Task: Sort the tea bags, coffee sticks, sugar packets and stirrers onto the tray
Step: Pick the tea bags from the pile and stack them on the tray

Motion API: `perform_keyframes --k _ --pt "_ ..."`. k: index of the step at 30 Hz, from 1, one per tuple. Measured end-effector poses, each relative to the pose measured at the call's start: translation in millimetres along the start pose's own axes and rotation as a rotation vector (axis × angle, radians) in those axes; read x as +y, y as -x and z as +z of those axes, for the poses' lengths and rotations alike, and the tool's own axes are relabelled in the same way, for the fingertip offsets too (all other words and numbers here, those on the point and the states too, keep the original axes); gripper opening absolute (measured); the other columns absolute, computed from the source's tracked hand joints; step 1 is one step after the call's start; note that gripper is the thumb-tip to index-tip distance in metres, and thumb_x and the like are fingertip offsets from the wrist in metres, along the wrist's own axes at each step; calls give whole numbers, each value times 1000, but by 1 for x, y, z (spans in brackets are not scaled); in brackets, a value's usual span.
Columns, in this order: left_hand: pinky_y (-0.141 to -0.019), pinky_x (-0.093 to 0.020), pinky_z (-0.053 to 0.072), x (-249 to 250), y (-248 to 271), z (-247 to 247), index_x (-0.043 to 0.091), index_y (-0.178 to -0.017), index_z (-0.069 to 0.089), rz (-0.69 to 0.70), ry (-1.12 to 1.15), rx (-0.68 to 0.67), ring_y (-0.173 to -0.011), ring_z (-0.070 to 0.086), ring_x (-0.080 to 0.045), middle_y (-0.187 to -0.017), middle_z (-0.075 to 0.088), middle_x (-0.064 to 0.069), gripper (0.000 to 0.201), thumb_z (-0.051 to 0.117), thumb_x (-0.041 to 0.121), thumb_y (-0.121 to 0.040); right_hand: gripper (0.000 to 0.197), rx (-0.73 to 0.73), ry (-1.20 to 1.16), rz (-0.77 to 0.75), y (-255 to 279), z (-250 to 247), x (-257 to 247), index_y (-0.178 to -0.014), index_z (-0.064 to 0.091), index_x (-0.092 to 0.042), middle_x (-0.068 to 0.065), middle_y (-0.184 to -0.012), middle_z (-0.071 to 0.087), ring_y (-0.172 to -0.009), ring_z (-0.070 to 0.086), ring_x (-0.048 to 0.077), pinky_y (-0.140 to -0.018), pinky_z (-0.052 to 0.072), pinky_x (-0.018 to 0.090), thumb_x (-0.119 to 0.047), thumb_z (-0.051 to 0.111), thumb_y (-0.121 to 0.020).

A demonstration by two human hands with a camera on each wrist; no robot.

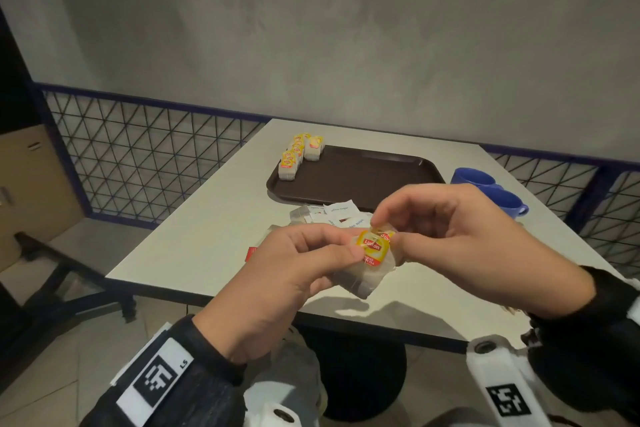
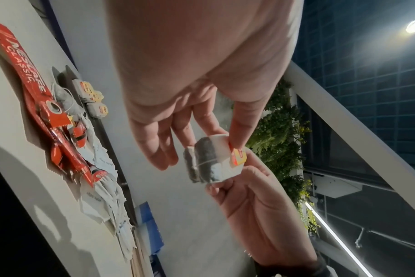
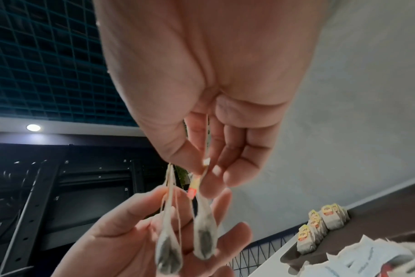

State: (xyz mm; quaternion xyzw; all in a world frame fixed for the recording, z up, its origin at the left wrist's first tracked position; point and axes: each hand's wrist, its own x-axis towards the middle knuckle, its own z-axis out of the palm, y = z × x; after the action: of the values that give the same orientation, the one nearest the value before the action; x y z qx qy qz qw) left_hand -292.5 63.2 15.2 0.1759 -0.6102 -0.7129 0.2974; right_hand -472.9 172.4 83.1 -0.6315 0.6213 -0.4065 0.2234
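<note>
Both hands are raised over the near part of the table (image 1: 207,218) with two tea bags between them. My left hand (image 1: 346,246) pinches the bags (image 1: 367,276) by their tops, thumb on a yellow tag (image 1: 374,248). My right hand (image 1: 386,232) pinches the second tag with thumb and forefinger. In the right wrist view both bags (image 3: 204,239) hang in front of the left palm, below the right hand (image 3: 205,169). The brown tray (image 1: 363,177) holds rows of tea bags (image 1: 298,156) in its far left corner. White sugar packets (image 1: 336,215) and red coffee sticks (image 2: 36,84) lie before the tray.
Two blue cups (image 1: 485,184) stand to the right of the tray. A wire-mesh railing (image 1: 156,156) runs behind and beside the table, under a grey wall. A black chair base (image 1: 69,288) is on the floor at the left.
</note>
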Motion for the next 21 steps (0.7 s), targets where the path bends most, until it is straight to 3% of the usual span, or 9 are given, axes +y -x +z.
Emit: perform_keyframes --k 2,5,7,9,11,14,16,19,21 --pt "-94 -42 55 -2 -1 0 15 -83 79 3 -12 14 -95 73 -23 -105 79 -12 12 80 24 -76 30 -25 -2 -5 0 2 -3 -110 69 -17 13 -90 72 -82 72 36 -77 58 57 5 70 -89" --pt "-105 -62 50 -4 -2 2 16 -88 81 44 -92 78 -105 70 -37 -102 79 -11 32 85 39 -67 35 -49 -11 11 -2 3 -5 -116 66 -20 16 -90 68 -83 70 39 -78 60 53 3 71 -89" --pt "-103 -64 50 -3 -2 3 18 -87 82 71 -113 131 -103 71 -40 -98 79 -11 31 89 39 -66 36 -32 -32 39 -4 2 -5 -116 66 -19 18 -90 70 -82 70 38 -77 61 43 7 66 -90" --pt "-98 -59 55 -4 -2 3 20 -84 83 97 -130 172 -94 73 -32 -93 80 -8 19 91 30 -71 30 14 -48 79 -5 0 -6 -113 68 -17 15 -85 72 -77 71 31 -72 58 34 2 65 -92" --pt "-86 -48 59 -4 -2 2 21 -82 83 129 -124 210 -84 72 -25 -88 80 -6 3 83 20 -80 18 44 -57 116 -6 1 -6 -107 73 -18 11 -82 74 -69 70 18 -68 57 30 -12 71 -90" --pt "-72 -41 56 -6 -1 2 20 -82 82 186 -131 228 -75 71 -23 -82 79 -7 4 81 17 -82 16 8 19 121 -8 8 -3 -95 78 -18 6 -79 76 -66 69 13 -59 52 22 -28 80 -83" --pt "-69 -40 58 -8 -1 3 19 -85 80 213 -135 240 -74 71 -23 -81 78 -8 8 83 20 -78 10 -20 72 114 -12 12 0 -89 79 -17 7 -76 75 -64 67 14 -56 51 24 -26 79 -85" --pt "-64 -31 55 -12 -3 -1 14 -100 70 218 -130 301 -75 73 -19 -83 79 -9 24 83 9 -81 8 -10 80 131 -21 10 3 -88 79 -15 10 -77 75 -64 65 14 -58 51 29 -23 78 -86" --pt "-66 -31 56 -14 -6 -6 13 -104 66 217 -128 321 -76 75 -19 -84 79 -8 28 82 5 -83 7 -36 56 144 -30 10 3 -90 79 -15 11 -81 76 -66 65 15 -60 52 30 -21 78 -86"
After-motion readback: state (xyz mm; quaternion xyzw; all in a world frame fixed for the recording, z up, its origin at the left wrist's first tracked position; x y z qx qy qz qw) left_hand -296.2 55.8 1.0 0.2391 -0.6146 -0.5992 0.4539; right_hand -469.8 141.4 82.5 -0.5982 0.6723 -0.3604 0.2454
